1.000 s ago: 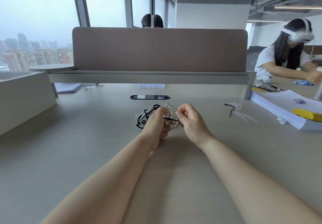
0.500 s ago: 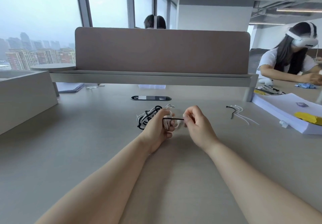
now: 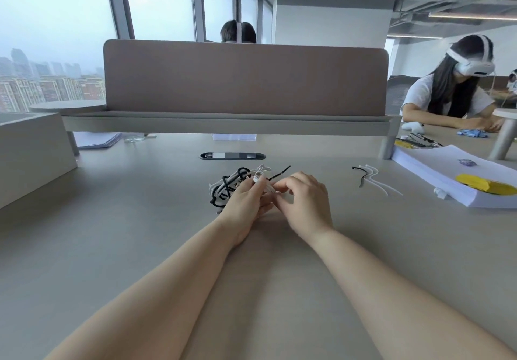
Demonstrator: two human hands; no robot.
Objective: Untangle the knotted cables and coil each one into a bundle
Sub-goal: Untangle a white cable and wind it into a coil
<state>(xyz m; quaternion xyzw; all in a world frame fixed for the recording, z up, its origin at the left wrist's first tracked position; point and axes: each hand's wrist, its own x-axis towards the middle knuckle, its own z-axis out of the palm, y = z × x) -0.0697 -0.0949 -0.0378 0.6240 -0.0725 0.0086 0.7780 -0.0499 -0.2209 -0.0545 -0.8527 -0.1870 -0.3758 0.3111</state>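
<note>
The pale grey bench (image 3: 134, 236) fills the lower view, both forearms lying across it towards the middle. Across its far edge stands a brown divider screen (image 3: 246, 79) on a raised shelf, with the top of a person's head showing above it. A grey box (image 3: 30, 158) sits at the left edge. At the right another person in a white headset (image 3: 447, 93) leans over the neighbouring desk. Nearer, a thick stack of white paper (image 3: 447, 169) lies at the right with a yellow object (image 3: 486, 186) on top. A dark oval cable port (image 3: 232, 155) is set into the bench just beyond the hands. A few loose ties (image 3: 372, 180), one black and the rest white, lie well apart from the hands, between them and the paper.

The knotted cables (image 3: 226, 189), black and white mixed, rest on the bench at centre, partly hidden behind the left hand (image 3: 243, 205). That grip is closed round the near side of the knot, thumb up against a white loop. A black end (image 3: 281, 173) sticks out beyond the fingers. The right hand (image 3: 305, 203) touches the left, its fingers curled and its grip narrow, forefinger and thumb pinching a pale strand (image 3: 270, 189) of the knot.
</note>
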